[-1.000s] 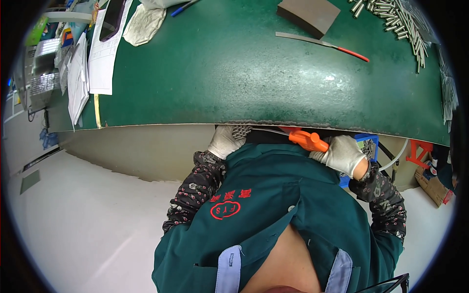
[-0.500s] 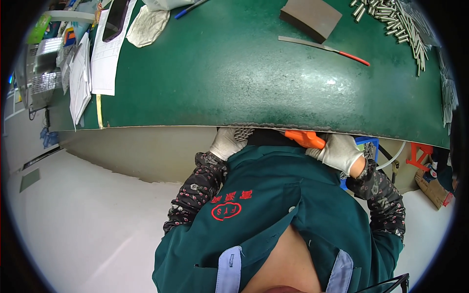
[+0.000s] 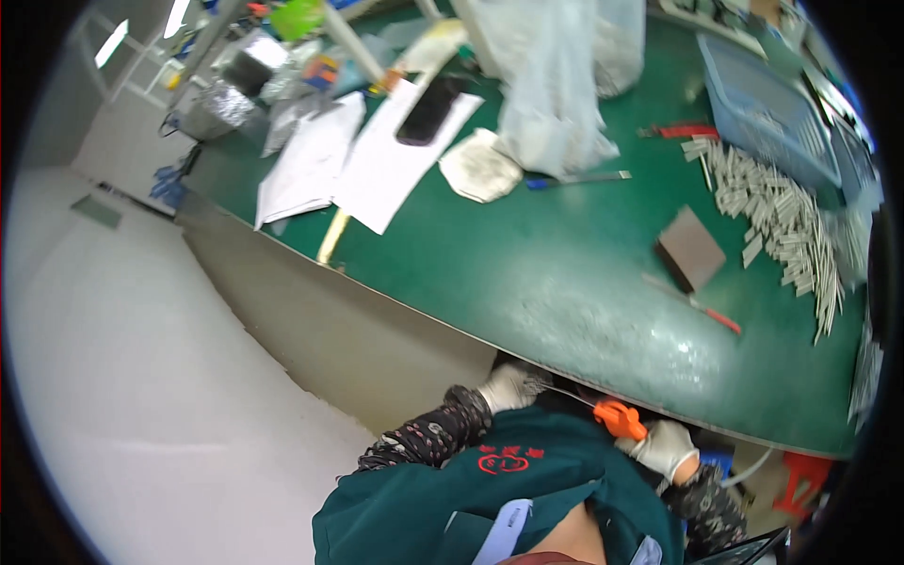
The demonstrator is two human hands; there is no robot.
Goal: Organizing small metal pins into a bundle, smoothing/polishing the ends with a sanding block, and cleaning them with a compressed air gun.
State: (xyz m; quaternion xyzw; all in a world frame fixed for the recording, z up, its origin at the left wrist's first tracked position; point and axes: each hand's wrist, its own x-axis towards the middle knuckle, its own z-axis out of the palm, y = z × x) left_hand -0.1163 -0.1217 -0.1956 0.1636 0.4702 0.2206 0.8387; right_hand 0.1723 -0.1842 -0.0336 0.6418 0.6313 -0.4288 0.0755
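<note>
My gloved left hand [image 3: 508, 388] is closed around a bunch of small metal pins [image 3: 537, 382], close under the table's front edge; motion blurs the bunch. My gloved right hand [image 3: 664, 447] grips an orange air blow gun [image 3: 620, 420]. Its thin metal nozzle [image 3: 570, 394] points left, toward the pins. Both hands are low in front of my green work jacket [image 3: 565, 452], and the table edge partly covers the area beyond them.
On the green table [image 3: 527, 273] lie a red-handled file [image 3: 720, 318], a brown block [image 3: 690, 250] and a heap of metal pins [image 3: 782, 212]. Behind stands a blue basket [image 3: 767, 118]. Papers [image 3: 315, 155], a phone [image 3: 429, 111] and plastic bags [image 3: 556, 85] are farther left. A white hose [image 3: 750, 469] hangs at right.
The view has tilted and swung, bringing the basket and bags into sight. The blow gun's nozzle now shows, pointing at the pins in my left hand. Both hands keep their hold.
</note>
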